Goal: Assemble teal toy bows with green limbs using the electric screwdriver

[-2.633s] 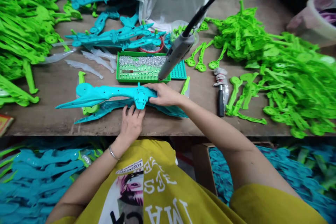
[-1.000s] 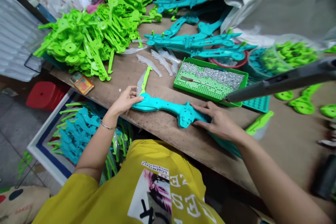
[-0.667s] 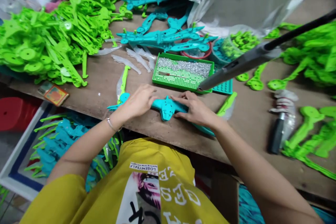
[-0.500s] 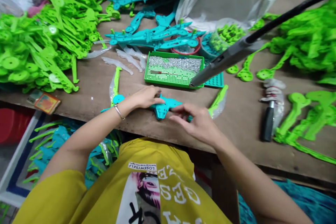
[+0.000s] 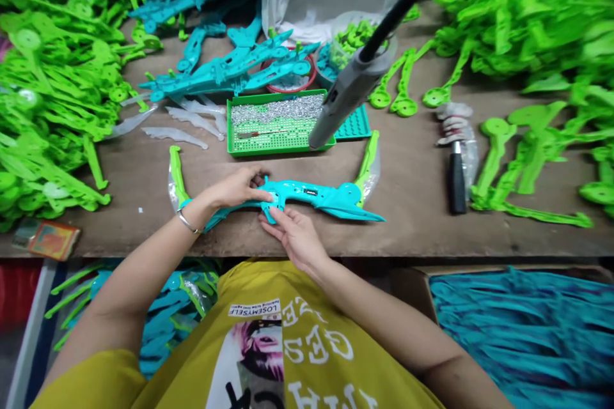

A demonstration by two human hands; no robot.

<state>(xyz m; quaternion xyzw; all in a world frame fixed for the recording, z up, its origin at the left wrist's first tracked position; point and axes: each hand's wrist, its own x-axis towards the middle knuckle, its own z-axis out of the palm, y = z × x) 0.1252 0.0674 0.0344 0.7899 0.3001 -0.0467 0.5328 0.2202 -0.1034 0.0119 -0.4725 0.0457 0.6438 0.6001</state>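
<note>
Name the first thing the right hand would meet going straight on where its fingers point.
The blue part, right at the fingertips of the right hand; beyond it seems to come the left hand, though depth is unclear.

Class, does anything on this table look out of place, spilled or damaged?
A white scrap lies alone on the table, left of centre, like litter. The metal bits sit inside the green tray; the held blue part shows no clear damage.

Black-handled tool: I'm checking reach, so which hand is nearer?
Right hand: on the turquoise piece, left of the black-handled tool. Left hand: on the same piece, farther left.
</note>
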